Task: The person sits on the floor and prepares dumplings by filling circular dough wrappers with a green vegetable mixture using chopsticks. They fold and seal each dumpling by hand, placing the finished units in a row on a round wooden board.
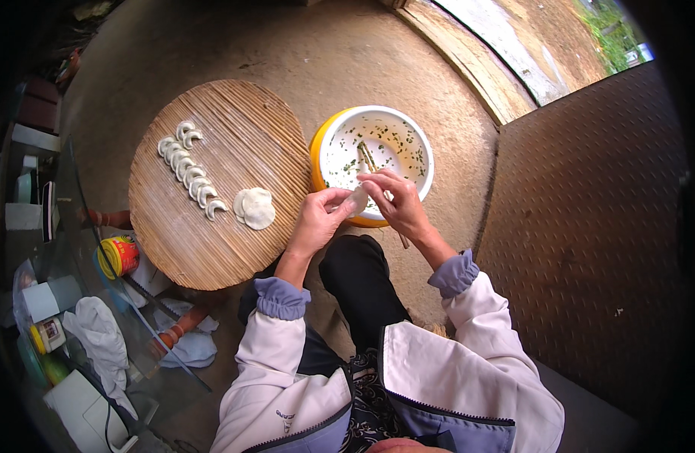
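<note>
My left hand (320, 219) holds a pale, thin dumpling wrapper (357, 200) between thumb and fingers, above the near rim of a bowl. My right hand (401, 201) is beside it with curled fingers; its fingertips are close to the wrapper, and whether they pinch anything is unclear. The white bowl (428, 161) sits in a yellow outer container (319, 144), its inside flecked with chopped greens. Chopsticks (367, 157) lean in the bowl, passing under my right hand. To the left, a round wooden board (240, 127) carries a line of folded dumplings (184, 170) and a few overlapping round wrappers (259, 209).
At right stands a brown, studded panel (585, 226). A glass tabletop (155, 345) edges the left side, near a yellow-and-red tin (118, 256), a white cloth (101, 334) and a lidded jar (48, 335). A doorway sill (460, 62) crosses the upper right.
</note>
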A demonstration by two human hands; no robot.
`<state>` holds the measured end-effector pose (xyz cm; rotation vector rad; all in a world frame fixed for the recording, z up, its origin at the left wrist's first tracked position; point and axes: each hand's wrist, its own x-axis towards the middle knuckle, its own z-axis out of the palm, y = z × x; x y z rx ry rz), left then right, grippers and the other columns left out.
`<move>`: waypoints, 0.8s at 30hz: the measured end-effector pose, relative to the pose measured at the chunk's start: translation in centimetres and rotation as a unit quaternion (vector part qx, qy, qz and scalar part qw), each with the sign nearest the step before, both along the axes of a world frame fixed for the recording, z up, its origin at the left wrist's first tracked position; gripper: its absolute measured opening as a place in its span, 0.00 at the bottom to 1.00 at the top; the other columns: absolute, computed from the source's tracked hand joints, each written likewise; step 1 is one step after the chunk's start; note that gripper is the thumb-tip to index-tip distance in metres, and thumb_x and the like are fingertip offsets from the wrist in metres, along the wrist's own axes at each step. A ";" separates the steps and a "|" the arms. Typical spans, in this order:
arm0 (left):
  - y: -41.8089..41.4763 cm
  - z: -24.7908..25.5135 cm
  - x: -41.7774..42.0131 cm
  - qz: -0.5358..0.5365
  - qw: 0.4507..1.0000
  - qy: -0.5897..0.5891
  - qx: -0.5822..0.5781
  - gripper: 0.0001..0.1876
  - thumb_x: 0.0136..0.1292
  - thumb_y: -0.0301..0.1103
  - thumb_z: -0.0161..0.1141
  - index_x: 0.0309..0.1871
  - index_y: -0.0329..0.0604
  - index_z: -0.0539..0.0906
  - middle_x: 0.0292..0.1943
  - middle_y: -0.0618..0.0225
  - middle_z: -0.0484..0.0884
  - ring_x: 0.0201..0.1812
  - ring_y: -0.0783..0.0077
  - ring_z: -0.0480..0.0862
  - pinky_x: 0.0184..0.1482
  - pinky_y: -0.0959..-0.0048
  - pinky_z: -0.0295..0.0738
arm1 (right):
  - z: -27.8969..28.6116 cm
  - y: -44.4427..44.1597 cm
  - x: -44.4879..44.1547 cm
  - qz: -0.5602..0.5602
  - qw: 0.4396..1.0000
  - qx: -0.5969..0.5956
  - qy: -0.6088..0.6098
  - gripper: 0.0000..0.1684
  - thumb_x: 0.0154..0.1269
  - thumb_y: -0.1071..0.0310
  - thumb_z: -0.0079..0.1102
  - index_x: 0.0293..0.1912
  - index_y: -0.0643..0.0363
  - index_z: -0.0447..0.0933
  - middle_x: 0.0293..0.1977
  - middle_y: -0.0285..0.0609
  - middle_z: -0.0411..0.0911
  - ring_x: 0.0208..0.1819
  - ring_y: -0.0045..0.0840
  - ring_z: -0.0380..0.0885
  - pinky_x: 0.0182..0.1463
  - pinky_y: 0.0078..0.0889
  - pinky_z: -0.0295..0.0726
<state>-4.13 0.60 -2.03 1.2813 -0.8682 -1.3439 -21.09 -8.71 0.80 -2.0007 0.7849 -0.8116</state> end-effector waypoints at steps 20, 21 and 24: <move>-0.2 -0.4 -0.2 0.026 1.000 0.007 0.002 0.13 0.71 0.29 0.66 0.53 0.28 0.83 0.42 0.65 0.87 0.43 0.79 0.86 0.47 0.78 0.84 | -0.6 -0.5 -0.2 0.020 0.999 -0.029 0.033 0.06 0.66 0.78 0.66 0.43 0.66 0.82 0.33 0.45 0.79 0.34 0.29 0.82 0.35 0.29 0.79; -0.2 -0.5 -0.1 0.033 0.999 0.016 0.002 0.13 0.71 0.29 0.66 0.53 0.28 0.83 0.42 0.65 0.87 0.43 0.79 0.86 0.47 0.78 0.84 | -0.3 -0.5 -0.1 0.016 0.999 -0.015 0.038 0.07 0.65 0.78 0.66 0.43 0.66 0.82 0.33 0.45 0.79 0.34 0.29 0.81 0.34 0.30 0.79; -0.1 -0.3 0.0 0.043 0.998 0.038 0.004 0.13 0.71 0.30 0.66 0.52 0.29 0.84 0.42 0.66 0.87 0.42 0.80 0.85 0.47 0.79 0.83 | -0.2 -0.3 0.4 0.019 0.997 -0.063 0.040 0.03 0.66 0.75 0.66 0.39 0.63 0.82 0.31 0.47 0.78 0.34 0.39 0.80 0.38 0.38 0.78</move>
